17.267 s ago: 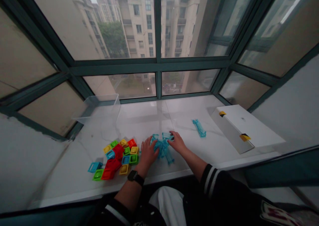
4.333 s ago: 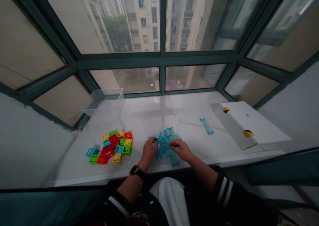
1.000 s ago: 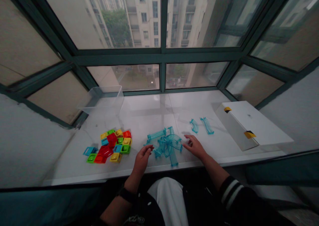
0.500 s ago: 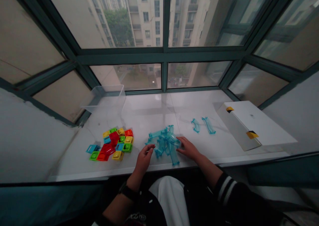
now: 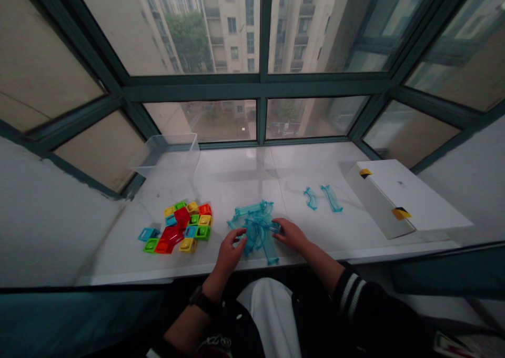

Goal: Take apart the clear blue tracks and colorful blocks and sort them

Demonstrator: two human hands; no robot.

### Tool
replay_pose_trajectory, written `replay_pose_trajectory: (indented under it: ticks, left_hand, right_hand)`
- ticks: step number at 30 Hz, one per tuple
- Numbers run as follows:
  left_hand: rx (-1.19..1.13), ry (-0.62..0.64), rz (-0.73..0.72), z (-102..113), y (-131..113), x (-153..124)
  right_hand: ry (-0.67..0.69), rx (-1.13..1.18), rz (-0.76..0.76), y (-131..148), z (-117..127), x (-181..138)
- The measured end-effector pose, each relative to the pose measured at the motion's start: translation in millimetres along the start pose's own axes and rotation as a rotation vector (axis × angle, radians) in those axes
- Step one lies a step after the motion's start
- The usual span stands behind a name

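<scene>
A tangle of clear blue plastic track pieces [image 5: 255,225] lies on the white marble sill near its front edge. My left hand [image 5: 231,248] rests at the pile's left side, fingers curled against the pieces. My right hand [image 5: 290,234] touches the pile's right side, fingertips on a blue piece; whether it grips the piece I cannot tell. To the left sits a cluster of red, yellow, green and blue square blocks [image 5: 180,228]. Two separate blue track pieces [image 5: 321,197] lie further right.
A clear plastic bin [image 5: 168,152] stands at the back left by the window. A long white box with yellow corner tabs [image 5: 389,197] lies at the right. The sill's front edge [image 5: 177,271] runs just before my hands. Window frames enclose the back.
My right hand has come back left from the two separate pieces to the pile. My left hand has closed in on the pile's left side. The pile has shifted slightly.
</scene>
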State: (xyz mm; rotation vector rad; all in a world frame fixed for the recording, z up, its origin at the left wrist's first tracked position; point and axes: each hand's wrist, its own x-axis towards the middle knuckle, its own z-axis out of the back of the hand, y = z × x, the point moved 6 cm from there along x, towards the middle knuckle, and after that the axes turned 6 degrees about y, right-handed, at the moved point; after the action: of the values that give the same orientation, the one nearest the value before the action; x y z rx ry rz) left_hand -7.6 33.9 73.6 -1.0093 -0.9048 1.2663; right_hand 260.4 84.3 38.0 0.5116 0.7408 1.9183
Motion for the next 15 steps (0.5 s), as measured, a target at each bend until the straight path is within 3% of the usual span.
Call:
replay_pose_trajectory:
  ticks: [4,10,15]
  left_hand:
    - [0.359,0.107,-0.192,-11.2,-23.2,-8.2]
    - [0.623,0.416,-0.451,-60.0,-46.5,-19.8]
    - [0.728,0.460,-0.469,-81.9,-39.4,-15.1]
  right_hand:
    - [-0.003,0.013,-0.006,3.2,-0.4,0.9]
    - [0.012,0.094,0.000,-0.4,0.1,1.7]
    - [-0.002,0.253,0.002,-2.9,-0.1,3.5]
